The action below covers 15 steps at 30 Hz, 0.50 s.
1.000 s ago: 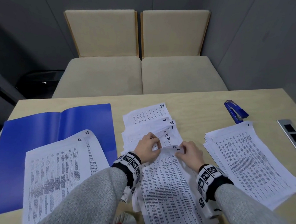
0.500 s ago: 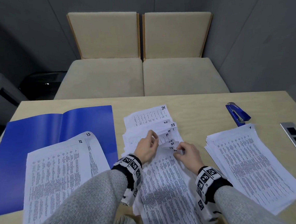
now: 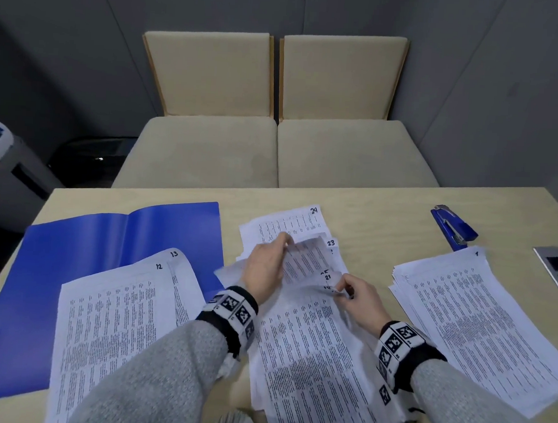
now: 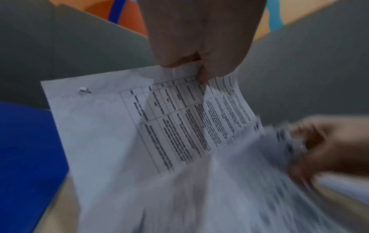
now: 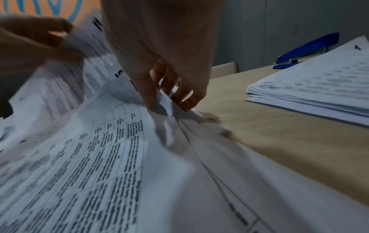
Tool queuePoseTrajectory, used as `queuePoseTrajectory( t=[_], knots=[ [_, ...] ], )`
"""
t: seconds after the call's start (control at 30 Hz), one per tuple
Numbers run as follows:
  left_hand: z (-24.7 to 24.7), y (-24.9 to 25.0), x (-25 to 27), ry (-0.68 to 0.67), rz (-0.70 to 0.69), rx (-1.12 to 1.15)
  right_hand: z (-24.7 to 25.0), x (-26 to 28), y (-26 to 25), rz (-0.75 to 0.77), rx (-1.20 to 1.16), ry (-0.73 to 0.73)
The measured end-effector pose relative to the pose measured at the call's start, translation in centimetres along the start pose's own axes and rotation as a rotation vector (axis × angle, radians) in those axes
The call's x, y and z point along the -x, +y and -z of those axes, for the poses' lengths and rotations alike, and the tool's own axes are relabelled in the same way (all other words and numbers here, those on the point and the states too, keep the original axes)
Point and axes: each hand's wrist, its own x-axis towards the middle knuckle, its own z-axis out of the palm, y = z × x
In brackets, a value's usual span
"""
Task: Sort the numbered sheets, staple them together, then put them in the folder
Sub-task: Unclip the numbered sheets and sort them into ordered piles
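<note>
- While the left hand (image 3: 266,269) is pinching the top edge of a lifted sheet (image 3: 304,261) and peeling it up and away, higher than a second ago, the numbers 23 and 21 beneath its grip are now showing.
- Just right of that grip, the right hand (image 3: 358,298) is pinching corners of the middle pile (image 3: 312,358), fanning them.
- Sorting is judged unfinished: the stapler (image 3: 453,228) is lying untouched beyond the right hand, the blue folder (image 3: 84,253) open to the left.
</note>
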Motion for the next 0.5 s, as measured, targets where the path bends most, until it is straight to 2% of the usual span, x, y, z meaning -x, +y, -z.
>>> queuePoseTrajectory(
  t=[0.1,0.2,0.27,0.3,0.37,0.43,0.5],
  knots=[
    [5.0,0.5,-1.7,0.242,0.071,-0.065,-0.1,0.2,0.0,-0.022,-0.032,-0.013],
    [12.1,1.1,-3.0,0.368,0.13,-0.078,-0.2,0.4,0.1,-0.068,-0.104,-0.035],
    [16.9,0.5,-3.2,0.438,0.163,-0.098,-0.2,0.3,0.3,-0.042,-0.081,-0.016],
    [19.1,-0.2,-3.0,0.429,0.202,-0.089,-0.2,0.2,0.3,-0.018,-0.062,-0.005],
    [23.0,-2.4,-2.5,0.328,0.293,-0.02,-0.3,0.2,0.2,0.008,-0.025,-0.002],
    [25.6,-5.2,-1.5,0.151,0.395,0.0,-0.3,0.1,0.1,0.008,-0.028,-0.009],
    [25.9,-8.1,-0.2,-0.066,0.509,-0.085,-0.3,0.0,0.0,-0.002,-0.04,-0.019]
  ],
)
